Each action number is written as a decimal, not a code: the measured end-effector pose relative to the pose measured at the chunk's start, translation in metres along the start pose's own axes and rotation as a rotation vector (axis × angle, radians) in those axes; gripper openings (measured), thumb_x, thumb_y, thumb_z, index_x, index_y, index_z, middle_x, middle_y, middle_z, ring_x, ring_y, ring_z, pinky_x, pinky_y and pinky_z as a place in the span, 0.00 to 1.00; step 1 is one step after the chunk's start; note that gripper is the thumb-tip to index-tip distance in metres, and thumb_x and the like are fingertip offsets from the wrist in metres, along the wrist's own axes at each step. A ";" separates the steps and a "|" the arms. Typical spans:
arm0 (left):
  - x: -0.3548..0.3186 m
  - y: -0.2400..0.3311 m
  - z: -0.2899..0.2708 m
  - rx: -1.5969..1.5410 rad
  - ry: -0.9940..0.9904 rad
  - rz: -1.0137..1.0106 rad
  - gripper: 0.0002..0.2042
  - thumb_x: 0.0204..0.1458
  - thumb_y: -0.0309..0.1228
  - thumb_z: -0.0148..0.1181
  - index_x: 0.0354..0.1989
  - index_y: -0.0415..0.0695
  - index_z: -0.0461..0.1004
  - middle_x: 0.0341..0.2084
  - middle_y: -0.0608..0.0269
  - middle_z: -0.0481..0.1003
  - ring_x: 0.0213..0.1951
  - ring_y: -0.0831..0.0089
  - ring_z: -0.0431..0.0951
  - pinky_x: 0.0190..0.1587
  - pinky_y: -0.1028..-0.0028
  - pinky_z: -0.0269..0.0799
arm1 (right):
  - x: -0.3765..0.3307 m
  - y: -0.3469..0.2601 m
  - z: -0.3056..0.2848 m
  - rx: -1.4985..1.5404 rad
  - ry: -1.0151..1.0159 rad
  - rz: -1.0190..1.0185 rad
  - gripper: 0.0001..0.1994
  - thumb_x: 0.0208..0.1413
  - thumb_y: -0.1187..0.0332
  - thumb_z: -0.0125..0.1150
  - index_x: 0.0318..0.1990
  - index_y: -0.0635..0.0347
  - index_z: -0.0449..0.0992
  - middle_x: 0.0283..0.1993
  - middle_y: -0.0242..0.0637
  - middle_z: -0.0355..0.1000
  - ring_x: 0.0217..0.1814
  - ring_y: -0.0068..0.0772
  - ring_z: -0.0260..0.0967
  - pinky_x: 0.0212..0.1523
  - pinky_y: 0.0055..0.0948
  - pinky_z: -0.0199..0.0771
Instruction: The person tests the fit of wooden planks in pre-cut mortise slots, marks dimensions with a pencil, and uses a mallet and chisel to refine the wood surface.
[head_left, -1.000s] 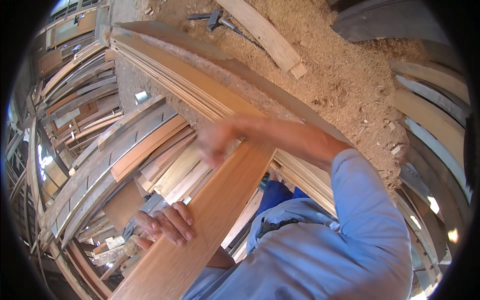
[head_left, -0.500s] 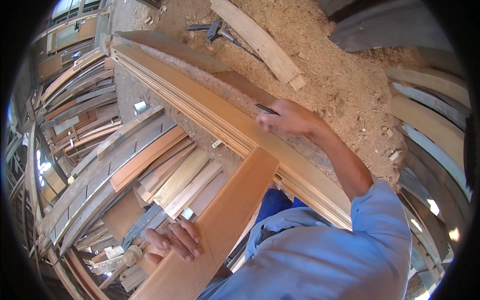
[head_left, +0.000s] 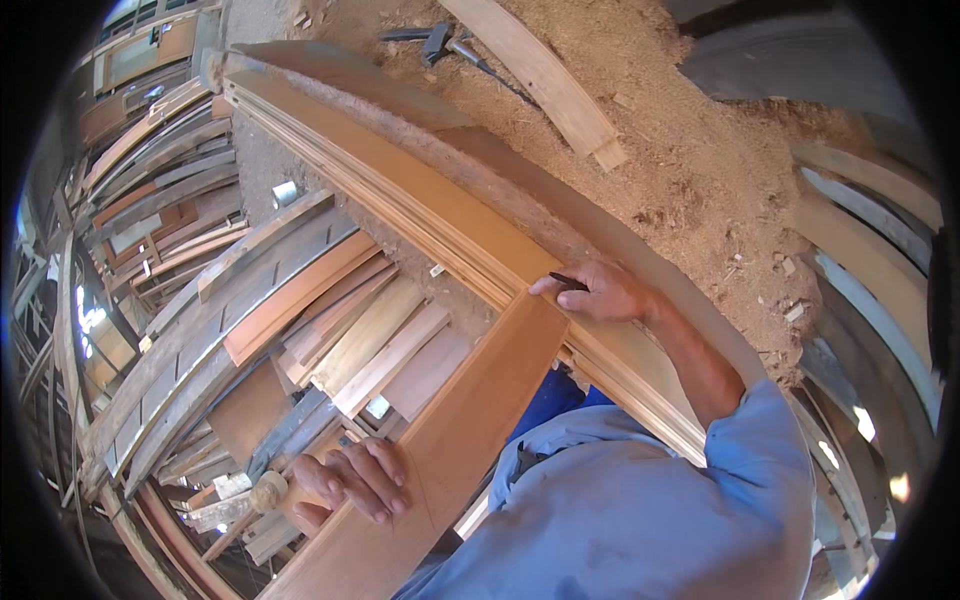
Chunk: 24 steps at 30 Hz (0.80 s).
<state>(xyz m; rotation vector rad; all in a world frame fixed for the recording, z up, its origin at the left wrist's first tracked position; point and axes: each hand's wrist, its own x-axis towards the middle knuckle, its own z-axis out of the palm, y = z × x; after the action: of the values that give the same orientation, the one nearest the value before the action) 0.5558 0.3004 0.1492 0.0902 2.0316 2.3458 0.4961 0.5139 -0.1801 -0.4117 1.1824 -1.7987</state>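
Shifted since half a second ago: right hand (head_left: 600,293) lower along the moulding stack (head_left: 440,215), now at the top end of the board (head_left: 470,425). Fingers closed around a dark pencil (head_left: 568,282), tip at the board's end. Left hand (head_left: 352,480) pressed flat on the board's lower part, fingers spread, gripping nothing. Board laid slanting from the stack down to the lap. Hammer (head_left: 440,42) up on the sawdust (head_left: 690,170), well apart.

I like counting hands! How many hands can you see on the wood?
2. The left hand lies flat on the near end of the long brown board. The right hand holds a dark pencil at the board's far end. None seem hidden.
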 end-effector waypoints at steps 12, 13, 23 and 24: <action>0.022 -0.027 -0.022 -0.133 -0.325 0.119 0.29 0.67 0.58 0.36 0.53 0.41 0.65 0.23 0.54 0.77 0.26 0.60 0.77 0.42 0.55 0.67 | -0.060 -0.126 0.009 -0.392 0.670 -0.299 0.19 0.63 0.60 0.55 0.53 0.65 0.78 0.37 0.44 0.78 0.39 0.33 0.73 0.44 0.35 0.72; 0.028 -0.028 -0.025 -0.126 -0.384 0.125 0.29 0.67 0.59 0.36 0.53 0.41 0.65 0.24 0.54 0.77 0.27 0.59 0.77 0.43 0.54 0.68 | -0.069 -0.143 0.016 -0.390 0.741 -0.384 0.19 0.63 0.59 0.55 0.52 0.66 0.78 0.35 0.45 0.77 0.36 0.36 0.72 0.42 0.37 0.72; 0.053 -0.051 -0.014 0.124 -0.460 0.424 0.24 0.65 0.44 0.49 0.61 0.37 0.64 0.45 0.51 0.76 0.45 0.58 0.77 0.49 0.58 0.73 | -0.140 -0.258 0.153 -0.627 0.862 -1.087 0.29 0.50 0.52 0.74 0.56 0.61 0.78 0.45 0.38 0.76 0.44 0.31 0.71 0.44 0.34 0.71; 0.049 -0.050 -0.008 0.240 -0.375 0.477 0.25 0.64 0.45 0.49 0.60 0.38 0.64 0.46 0.52 0.75 0.46 0.60 0.76 0.50 0.59 0.73 | -0.136 -0.263 0.166 -0.724 0.917 -1.097 0.31 0.49 0.51 0.74 0.55 0.63 0.78 0.46 0.42 0.76 0.46 0.35 0.73 0.46 0.35 0.72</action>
<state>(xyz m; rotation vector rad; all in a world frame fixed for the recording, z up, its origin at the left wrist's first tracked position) 0.5063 0.3027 0.0997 1.0401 2.2565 2.0581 0.5478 0.5674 0.1516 -0.7825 2.6416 -2.5209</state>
